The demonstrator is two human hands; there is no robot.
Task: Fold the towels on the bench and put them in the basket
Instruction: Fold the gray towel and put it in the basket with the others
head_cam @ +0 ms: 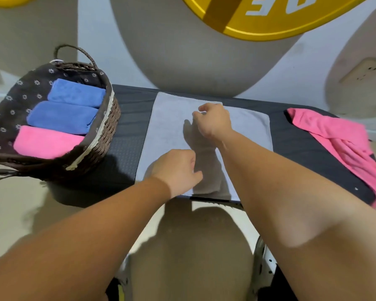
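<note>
bench: black and padded; it runs left and right of both sets of fingers. Its right end is cut off by the frame, and its near edge is partly hidden behind the forearms.
grey towel: lies flat across the bench, directly beneath both hands. Its near right corner is hidden by the right forearm. A layer edge runs just right of the right fingers, but the fold count is not readable.
basket: wicker with a dark flowered liner, well left of the left fingers. Its base overhangs the bench end, and its left side is cut off.
loose pink towel: crumpled, well right of the right fingers, trailing over the bench edge.
right hand: over the far half of the grey towel, with its shadow offset to the left. The fingers are curled with the tips turned under; I cannot tell whether they hold cloth.
left hand: at the towel's near edge. The fingers are curled and the thumb lies alongside; any grip on the cloth is undeterminable.
folded towels in basket: blue towel, second blue towel and pink folded towel, side by side.
</note>
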